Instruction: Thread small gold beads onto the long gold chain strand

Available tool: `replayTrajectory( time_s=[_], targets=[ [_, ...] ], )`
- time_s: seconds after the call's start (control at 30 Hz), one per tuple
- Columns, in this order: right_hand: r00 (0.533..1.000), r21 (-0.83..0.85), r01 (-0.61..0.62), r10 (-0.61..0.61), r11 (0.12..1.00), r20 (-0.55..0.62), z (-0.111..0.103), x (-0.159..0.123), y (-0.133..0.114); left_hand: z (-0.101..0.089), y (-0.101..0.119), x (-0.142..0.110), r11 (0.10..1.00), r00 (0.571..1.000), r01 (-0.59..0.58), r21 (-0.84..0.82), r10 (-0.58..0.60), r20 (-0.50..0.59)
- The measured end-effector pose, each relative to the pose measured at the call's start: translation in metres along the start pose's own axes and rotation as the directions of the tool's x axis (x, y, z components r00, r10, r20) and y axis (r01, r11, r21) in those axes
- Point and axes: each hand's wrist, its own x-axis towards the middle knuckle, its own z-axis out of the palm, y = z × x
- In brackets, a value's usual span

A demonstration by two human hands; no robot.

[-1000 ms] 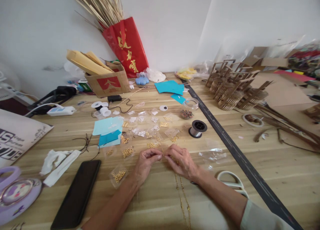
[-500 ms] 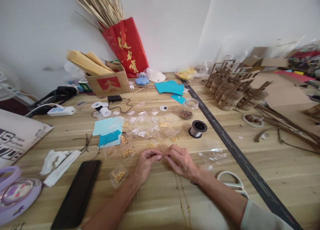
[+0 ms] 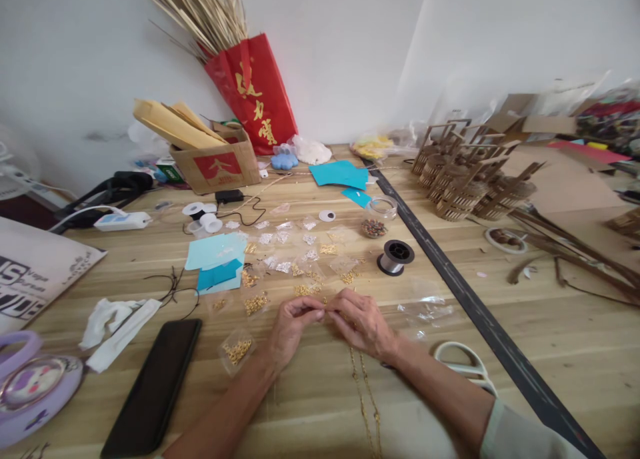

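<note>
My left hand is closed in a pinch, its fingertips almost touching those of the other hand; what sits between them is too small to make out. My right hand is also closed, with a thin gold bead chain running out below the palm in two strands down to the front edge of the view. Small bags of gold findings lie just beyond and left of my fingers. A nearer bag of gold rings rests beside my left wrist.
A wire spool and a jar of beads stand beyond my right hand. White-handled scissors lie partly under my right forearm. A black phone is at left. Small woven baskets stand at back right.
</note>
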Motion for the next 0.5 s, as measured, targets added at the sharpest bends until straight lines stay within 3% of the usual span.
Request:
replayTrajectory(
  time_s=[0.5],
  targets=[
    [1.0, 0.1, -0.019, 0.02, 0.995, -0.016, 0.0016, -0.0011, 0.0027, -0.0016, -0.0011, 0.0004, 1.0, 1.0, -0.01, 0.012, 0.01, 0.015]
  ],
)
